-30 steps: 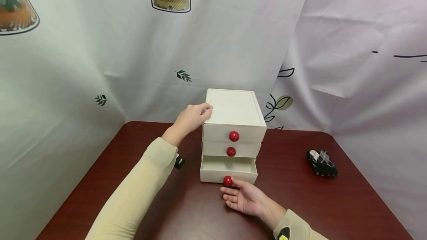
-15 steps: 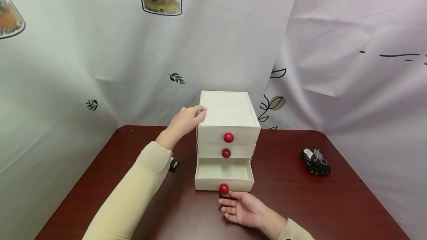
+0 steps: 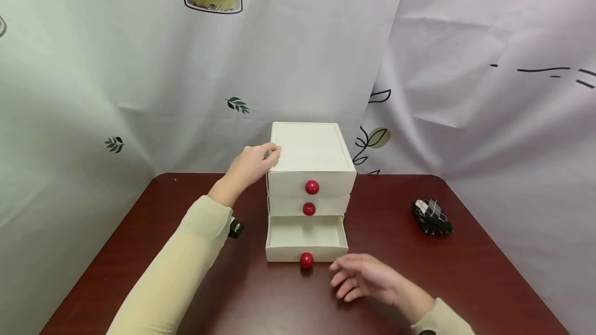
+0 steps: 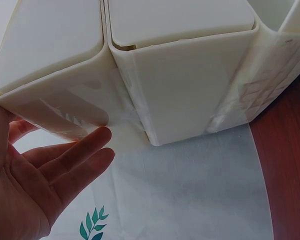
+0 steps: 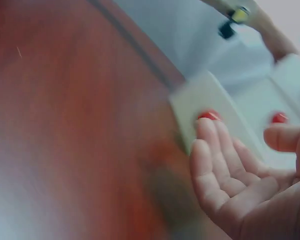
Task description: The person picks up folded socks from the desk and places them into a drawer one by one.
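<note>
A white drawer cabinet [image 3: 309, 146] with red round knobs stands on the table, its bottom drawer [image 3: 306, 254] pulled out and bare inside. My left hand [image 3: 249, 167] rests at the cabinet's upper left edge. In the left wrist view its fingers [image 4: 82, 160] lie fairly straight by the cabinet's side [image 4: 190, 85]; their far contact is partly hidden. To the right of the bottom knob [image 3: 306, 260], my right hand [image 3: 368, 278] hangs apart from it with loosely bent fingers and holds nothing. The right wrist view is blurred, with the palm [image 5: 260, 200] showing.
On the right of the dark red table [image 3: 396, 216] lies a folded black-and-white checked cloth item [image 3: 432, 216]. A white printed curtain [image 3: 307, 56] hangs behind and along the sides. The two upper drawers [image 3: 291, 184] sit closed above the open one.
The bottom drawer has slid farther out toward me. My right hand has left its knob and moved right. The left hand stays on the cabinet while the head view shifts slightly.
</note>
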`<action>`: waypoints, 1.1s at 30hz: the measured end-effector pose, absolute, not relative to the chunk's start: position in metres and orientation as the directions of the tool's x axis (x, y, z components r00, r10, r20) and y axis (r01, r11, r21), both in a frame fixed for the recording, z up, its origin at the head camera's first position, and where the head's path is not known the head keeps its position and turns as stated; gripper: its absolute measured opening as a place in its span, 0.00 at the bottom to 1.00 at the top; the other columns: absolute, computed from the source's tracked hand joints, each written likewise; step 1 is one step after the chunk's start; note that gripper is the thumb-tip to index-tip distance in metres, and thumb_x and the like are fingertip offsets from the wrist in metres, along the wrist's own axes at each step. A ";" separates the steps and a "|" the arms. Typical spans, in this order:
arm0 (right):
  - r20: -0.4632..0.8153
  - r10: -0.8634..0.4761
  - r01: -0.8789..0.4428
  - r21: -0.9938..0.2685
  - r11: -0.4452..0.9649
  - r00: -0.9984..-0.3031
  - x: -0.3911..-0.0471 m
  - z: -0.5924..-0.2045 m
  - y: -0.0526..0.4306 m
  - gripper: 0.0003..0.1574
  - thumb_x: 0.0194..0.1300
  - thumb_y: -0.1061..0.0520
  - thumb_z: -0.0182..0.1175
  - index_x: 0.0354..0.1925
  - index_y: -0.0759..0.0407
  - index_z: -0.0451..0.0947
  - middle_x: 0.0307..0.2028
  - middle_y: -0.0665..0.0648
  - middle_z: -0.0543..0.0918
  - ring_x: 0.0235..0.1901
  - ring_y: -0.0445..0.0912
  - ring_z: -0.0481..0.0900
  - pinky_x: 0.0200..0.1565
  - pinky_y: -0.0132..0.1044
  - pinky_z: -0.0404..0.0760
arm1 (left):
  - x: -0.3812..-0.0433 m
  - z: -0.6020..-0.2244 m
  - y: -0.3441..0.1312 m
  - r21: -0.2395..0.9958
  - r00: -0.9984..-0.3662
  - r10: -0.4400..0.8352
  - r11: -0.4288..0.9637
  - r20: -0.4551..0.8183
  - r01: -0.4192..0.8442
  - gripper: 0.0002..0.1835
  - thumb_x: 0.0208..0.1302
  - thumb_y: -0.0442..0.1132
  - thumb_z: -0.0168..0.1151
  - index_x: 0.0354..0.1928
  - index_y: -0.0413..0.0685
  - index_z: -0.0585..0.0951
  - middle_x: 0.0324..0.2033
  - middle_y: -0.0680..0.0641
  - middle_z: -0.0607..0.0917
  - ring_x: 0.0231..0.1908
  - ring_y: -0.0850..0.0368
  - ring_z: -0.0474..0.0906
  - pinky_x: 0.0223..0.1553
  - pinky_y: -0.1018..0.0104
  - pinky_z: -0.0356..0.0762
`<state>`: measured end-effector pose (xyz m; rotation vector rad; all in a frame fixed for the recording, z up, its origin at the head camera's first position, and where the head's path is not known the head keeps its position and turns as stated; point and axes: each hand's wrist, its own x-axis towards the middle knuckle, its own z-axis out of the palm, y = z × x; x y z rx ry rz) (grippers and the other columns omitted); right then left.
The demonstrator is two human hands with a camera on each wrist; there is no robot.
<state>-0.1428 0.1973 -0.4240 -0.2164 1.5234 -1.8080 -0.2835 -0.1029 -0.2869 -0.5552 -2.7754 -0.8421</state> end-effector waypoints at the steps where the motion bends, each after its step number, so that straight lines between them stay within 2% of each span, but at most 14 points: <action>1: -0.309 -0.601 0.378 -0.926 0.012 -0.737 -0.145 -0.419 0.206 0.22 0.70 0.52 0.47 0.50 0.70 0.69 0.36 0.59 0.82 0.30 0.48 0.82 0.34 0.40 0.79 | -0.284 -0.287 -0.103 0.495 -0.912 0.297 0.770 0.282 0.403 0.22 0.69 0.53 0.42 0.57 0.56 0.76 0.47 0.47 0.81 0.30 0.54 0.73 0.37 0.56 0.71; 6: -0.167 -0.384 0.120 -0.982 0.143 -0.908 -0.170 -0.398 0.258 0.27 0.68 0.54 0.53 0.53 0.78 0.66 0.37 0.70 0.80 0.31 0.53 0.82 0.36 0.47 0.79 | -0.284 -0.287 -0.105 0.503 -0.916 0.292 0.769 0.274 0.396 0.22 0.69 0.53 0.41 0.57 0.57 0.76 0.49 0.47 0.81 0.32 0.54 0.74 0.39 0.55 0.71; 9: -0.013 -0.201 -0.026 -0.981 0.194 -0.980 -0.193 -0.393 0.297 0.26 0.67 0.55 0.55 0.52 0.76 0.68 0.38 0.68 0.81 0.33 0.53 0.82 0.38 0.48 0.79 | -0.285 -0.288 -0.106 0.506 -0.917 0.288 0.767 0.277 0.394 0.22 0.69 0.53 0.41 0.57 0.57 0.76 0.49 0.48 0.81 0.32 0.54 0.74 0.39 0.55 0.71; 11: 0.104 -0.084 -0.123 -0.958 0.259 -0.991 -0.206 -0.395 0.323 0.23 0.67 0.55 0.56 0.52 0.71 0.70 0.38 0.63 0.82 0.34 0.50 0.83 0.37 0.44 0.80 | -0.285 -0.289 -0.107 0.507 -0.916 0.289 0.766 0.278 0.396 0.22 0.69 0.53 0.41 0.57 0.57 0.76 0.50 0.48 0.80 0.32 0.54 0.75 0.39 0.55 0.72; 13: 0.219 0.005 -0.201 -0.902 0.382 -0.976 -0.216 -0.400 0.346 0.20 0.66 0.56 0.57 0.52 0.67 0.72 0.37 0.60 0.83 0.33 0.44 0.83 0.34 0.38 0.80 | -0.285 -0.290 -0.107 0.510 -0.915 0.294 0.762 0.278 0.400 0.22 0.69 0.53 0.41 0.57 0.56 0.76 0.49 0.47 0.80 0.31 0.54 0.74 0.38 0.55 0.71; 16: 0.345 0.093 -0.226 -0.772 0.593 -0.934 -0.223 -0.407 0.371 0.20 0.65 0.57 0.58 0.54 0.63 0.73 0.37 0.59 0.82 0.33 0.36 0.79 0.31 0.29 0.76 | -0.285 -0.289 -0.107 0.505 -0.911 0.301 0.761 0.282 0.408 0.22 0.69 0.53 0.42 0.57 0.56 0.76 0.48 0.47 0.81 0.31 0.54 0.74 0.38 0.56 0.72; 17: 0.366 0.111 -0.211 -0.730 0.650 -0.924 -0.225 -0.409 0.378 0.21 0.65 0.58 0.58 0.55 0.63 0.72 0.38 0.61 0.82 0.32 0.37 0.77 0.29 0.29 0.74 | -0.285 -0.289 -0.107 0.503 -0.910 0.301 0.761 0.285 0.409 0.22 0.69 0.52 0.42 0.57 0.56 0.76 0.47 0.47 0.82 0.30 0.54 0.74 0.38 0.56 0.72; 20: 0.387 0.113 -0.176 -0.635 0.752 -0.915 -0.229 -0.414 0.392 0.24 0.65 0.57 0.57 0.58 0.62 0.70 0.44 0.64 0.80 0.41 0.46 0.74 0.34 0.36 0.71 | -0.284 -0.286 -0.106 0.494 -0.909 0.300 0.767 0.289 0.410 0.21 0.69 0.52 0.42 0.57 0.56 0.76 0.43 0.48 0.83 0.29 0.54 0.73 0.36 0.56 0.72; 22: 0.379 0.095 -0.167 -0.602 0.780 -0.921 -0.232 -0.417 0.399 0.26 0.66 0.57 0.57 0.60 0.62 0.69 0.48 0.67 0.77 0.49 0.56 0.70 0.39 0.47 0.70 | -0.283 -0.285 -0.106 0.496 -0.910 0.297 0.767 0.289 0.408 0.21 0.69 0.52 0.43 0.57 0.56 0.76 0.40 0.48 0.83 0.27 0.55 0.73 0.36 0.57 0.71; 25: 0.355 0.053 -0.174 -0.577 0.798 -0.933 -0.237 -0.423 0.407 0.29 0.64 0.60 0.58 0.62 0.64 0.66 0.53 0.72 0.72 0.55 0.68 0.63 0.44 0.62 0.65 | -0.281 -0.285 -0.105 0.505 -0.912 0.296 0.763 0.283 0.404 0.21 0.69 0.52 0.42 0.58 0.55 0.76 0.32 0.49 0.82 0.23 0.55 0.69 0.34 0.58 0.70; 29: 0.315 0.004 -0.173 -0.533 0.829 -0.949 -0.243 -0.432 0.414 0.32 0.60 0.63 0.61 0.61 0.67 0.66 0.54 0.76 0.67 0.54 0.71 0.62 0.45 0.65 0.63 | -0.280 -0.286 -0.104 0.514 -0.915 0.300 0.759 0.270 0.400 0.22 0.69 0.52 0.42 0.58 0.55 0.76 0.27 0.49 0.81 0.20 0.56 0.67 0.31 0.59 0.69; 33: 0.257 -0.024 -0.159 -0.519 0.840 -0.966 -0.251 -0.438 0.416 0.35 0.58 0.62 0.63 0.61 0.71 0.63 0.55 0.79 0.64 0.53 0.72 0.62 0.46 0.65 0.63 | -0.279 -0.285 -0.105 0.510 -0.915 0.297 0.762 0.272 0.399 0.22 0.69 0.52 0.43 0.58 0.55 0.76 0.31 0.50 0.82 0.21 0.57 0.68 0.30 0.60 0.69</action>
